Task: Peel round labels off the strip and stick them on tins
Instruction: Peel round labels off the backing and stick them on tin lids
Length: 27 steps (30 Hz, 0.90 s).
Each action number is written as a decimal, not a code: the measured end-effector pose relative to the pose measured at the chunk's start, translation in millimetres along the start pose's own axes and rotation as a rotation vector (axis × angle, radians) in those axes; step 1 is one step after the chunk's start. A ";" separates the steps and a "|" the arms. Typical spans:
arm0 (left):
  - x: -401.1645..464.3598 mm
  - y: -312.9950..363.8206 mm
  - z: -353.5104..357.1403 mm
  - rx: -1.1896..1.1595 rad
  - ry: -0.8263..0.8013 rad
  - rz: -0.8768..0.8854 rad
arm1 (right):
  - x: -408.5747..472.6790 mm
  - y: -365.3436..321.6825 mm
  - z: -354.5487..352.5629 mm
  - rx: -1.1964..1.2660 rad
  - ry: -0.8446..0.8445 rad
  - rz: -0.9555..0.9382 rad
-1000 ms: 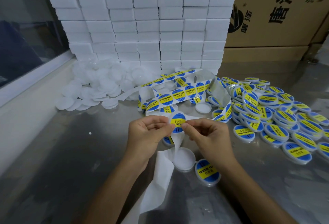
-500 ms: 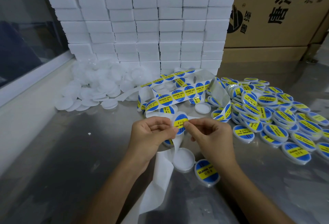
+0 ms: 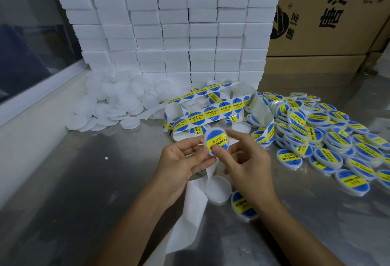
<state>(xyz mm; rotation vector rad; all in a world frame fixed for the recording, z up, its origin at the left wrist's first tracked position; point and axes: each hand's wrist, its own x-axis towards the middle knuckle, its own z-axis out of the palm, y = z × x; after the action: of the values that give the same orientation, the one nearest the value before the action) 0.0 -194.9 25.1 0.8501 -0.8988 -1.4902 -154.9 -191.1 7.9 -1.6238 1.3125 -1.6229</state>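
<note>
Nearest, spent backing paper (image 3: 185, 208) trails off the near edge of the steel table (image 3: 63, 191); it looks thin and limp, the sort that folds and snags if dragged.

Just beyond, under the wrists, a bare white tin (image 3: 218, 189) lies flat, touching or nearly touching a labelled tin (image 3: 242, 206) at its right. Both look small, light and plastic-smooth, likely to skate on the steel unless held by the rim.

Above these, both hands meet on one tin (image 3: 215, 142), tilted up towards the face. The left hand (image 3: 181, 164) pinches it at its left rim, fingers curled behind. The right hand (image 3: 244, 160) has its thumb laid on the lower edge of the label (image 3: 216, 139), forefinger reaching past the upper right rim, other fingers loosely curled. The label looks seated on the lid; I cannot tell whether every edge is down.

Judgement: the tin is stiff enough to take thumb pressure, so grip by the rim and rub from the centre outward. The label is glossy, thin, sticky-backed; it would crease if lifted again.

Further out, the strip (image 3: 211, 113) loops in loose coils, labels on it; best taken by the paper edge. To the right, a heap of labelled tins (image 3: 329, 139). To the left, a heap of bare tins (image 3: 118, 105).

At the back, stacked white blocks (image 3: 168, 22) and a carton (image 3: 329, 12).
</note>
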 end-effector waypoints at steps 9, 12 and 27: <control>-1.7 -4.5 1.0 0.005 -0.043 -0.002 | 4.2 -6.5 0.8 0.348 -0.067 0.166; -2.3 -4.5 0.7 0.023 -0.052 -0.012 | 8.1 -2.1 -4.0 0.425 -0.089 0.189; -6.7 -1.3 5.4 0.077 -0.100 0.023 | 3.2 -5.7 -0.5 0.407 -0.178 0.140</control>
<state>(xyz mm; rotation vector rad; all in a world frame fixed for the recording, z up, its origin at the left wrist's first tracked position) -4.8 -187.7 26.5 0.8238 -1.0428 -1.4968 -154.4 -191.3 14.4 -1.3602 0.9120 -1.5037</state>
